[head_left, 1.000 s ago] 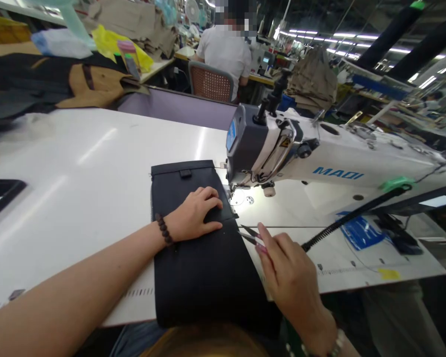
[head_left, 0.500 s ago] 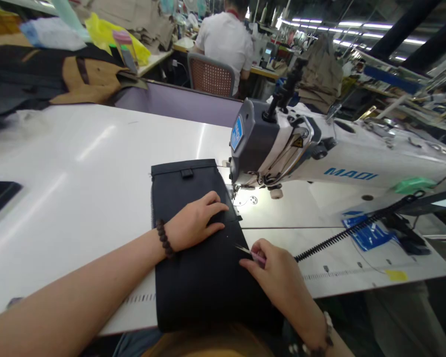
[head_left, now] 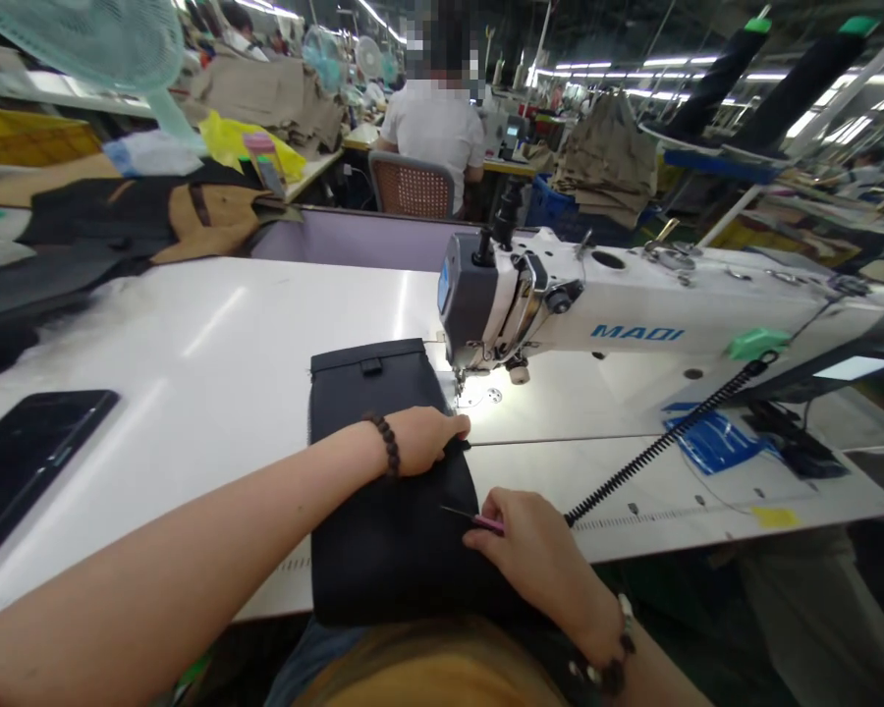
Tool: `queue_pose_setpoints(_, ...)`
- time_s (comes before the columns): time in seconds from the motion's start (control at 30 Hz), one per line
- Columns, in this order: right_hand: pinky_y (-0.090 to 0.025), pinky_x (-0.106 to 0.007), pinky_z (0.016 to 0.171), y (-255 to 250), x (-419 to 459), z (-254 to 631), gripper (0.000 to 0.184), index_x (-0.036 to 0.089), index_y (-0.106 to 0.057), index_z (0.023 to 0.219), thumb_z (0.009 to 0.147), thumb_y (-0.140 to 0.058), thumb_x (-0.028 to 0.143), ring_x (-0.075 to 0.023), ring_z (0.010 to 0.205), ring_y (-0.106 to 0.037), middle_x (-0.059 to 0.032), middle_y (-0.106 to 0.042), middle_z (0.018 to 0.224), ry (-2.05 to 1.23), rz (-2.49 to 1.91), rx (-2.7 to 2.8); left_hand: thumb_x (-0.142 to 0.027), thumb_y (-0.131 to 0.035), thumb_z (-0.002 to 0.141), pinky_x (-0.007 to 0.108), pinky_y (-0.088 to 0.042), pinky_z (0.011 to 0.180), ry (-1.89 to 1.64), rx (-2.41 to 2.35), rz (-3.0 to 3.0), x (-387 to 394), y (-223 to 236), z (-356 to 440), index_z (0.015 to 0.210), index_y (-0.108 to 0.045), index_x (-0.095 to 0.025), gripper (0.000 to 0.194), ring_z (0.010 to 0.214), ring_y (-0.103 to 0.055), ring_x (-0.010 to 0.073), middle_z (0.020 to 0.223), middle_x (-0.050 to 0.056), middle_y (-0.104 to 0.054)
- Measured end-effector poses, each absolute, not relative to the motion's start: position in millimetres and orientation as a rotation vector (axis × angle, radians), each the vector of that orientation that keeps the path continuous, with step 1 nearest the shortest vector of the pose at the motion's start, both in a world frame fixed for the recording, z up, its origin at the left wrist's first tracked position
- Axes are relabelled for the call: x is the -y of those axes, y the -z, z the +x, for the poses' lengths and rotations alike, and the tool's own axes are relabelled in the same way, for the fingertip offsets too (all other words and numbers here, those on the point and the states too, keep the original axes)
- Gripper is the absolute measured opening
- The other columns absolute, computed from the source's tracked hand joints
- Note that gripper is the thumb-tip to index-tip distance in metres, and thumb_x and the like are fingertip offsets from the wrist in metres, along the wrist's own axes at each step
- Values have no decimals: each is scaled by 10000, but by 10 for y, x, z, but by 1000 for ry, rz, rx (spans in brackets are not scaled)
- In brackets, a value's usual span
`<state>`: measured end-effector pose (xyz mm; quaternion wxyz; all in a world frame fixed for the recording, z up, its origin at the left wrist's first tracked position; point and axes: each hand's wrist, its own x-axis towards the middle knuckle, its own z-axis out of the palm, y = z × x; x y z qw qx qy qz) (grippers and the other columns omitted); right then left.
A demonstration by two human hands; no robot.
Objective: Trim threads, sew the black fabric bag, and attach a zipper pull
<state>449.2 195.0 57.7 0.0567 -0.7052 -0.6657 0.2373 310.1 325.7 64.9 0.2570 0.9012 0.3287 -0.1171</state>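
A black fabric piece [head_left: 383, 560] with a small sewn loop near its far edge lies flat on the white table, its right edge beside the sewing machine's needle area [head_left: 458, 388]. My left hand [head_left: 423, 440] rests on the cloth, fingers closed at that right edge just below the needle; the cloth in the pinch is mostly hidden. In my right hand [head_left: 526, 535] are slim pink-handled thread snips [head_left: 486, 522], their pointed tip turned left above the fabric. A black coiled cord [head_left: 663, 442] runs from the machine to behind this hand.
The sewing machine [head_left: 596, 304] fills the right side. A phone [head_left: 33, 462] lies at the left, with dark and tan fabric pieces [head_left: 213, 216] behind it. A blue packet [head_left: 714, 442] is at the right. Another person [head_left: 434, 128] sits facing away beyond the purple partition [head_left: 368, 241].
My left hand has slid right to the fabric's edge, and its spread fingers have closed. My right hand still holds the snips, the tip now pointing further left. The head view has tilted up.
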Motion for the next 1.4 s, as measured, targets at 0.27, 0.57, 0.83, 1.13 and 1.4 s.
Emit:
queue_pose_setpoints(0.27,-219,-295,476,-813,-1719,4202,190,195,-487,637,609,-458,9,-179,461,-454,-16,-523,550,197,-1509,2397,-468,-473,788,204,-411,408,-114,-1004,1761,-3041,-728,2788,703,-389,-187,306,484,-582,157,535,-36,-484)
queue_pose_setpoints(0.57,-298,-250,502,-1044,-1707,4039,97,191,-549,785,723,-602,139,-156,574,-532,10,-590,678,-739,-1472,2215,-307,-625,713,151,-250,431,-904,-1058,1093,-2414,-493,2441,850,-481,-165,245,476,-310,39,621,-68,-411)
queue_pose_setpoints(0.83,-313,-230,518,-746,-1712,4103,303,190,-466,690,910,-332,350,-126,574,-466,12,-514,619,-1240,-1536,1805,-289,-709,653,134,-295,457,-1073,-1015,658,-2091,-353,2499,924,-524,-175,348,505,-354,37,638,-60,-395)
queue_pose_setpoints(1.13,-341,-219,484,-500,-2102,4119,177,155,-631,867,787,-515,263,-115,507,-458,30,-515,564,-872,-1548,1681,-316,-664,663,174,-369,561,-983,-1049,764,-2170,-340,2513,1017,-524,-139,420,617,-443,72,755,-10,-502)
queue_pose_setpoints(1.4,-389,-221,513,-495,-2168,4112,240,174,-670,950,760,-579,287,-126,542,-505,19,-578,611,-952,-1485,1707,-287,-573,701,197,-358,561,-955,-1117,895,-2175,-400,2532,1018,-529,-127,358,603,-416,87,713,-14,-501)
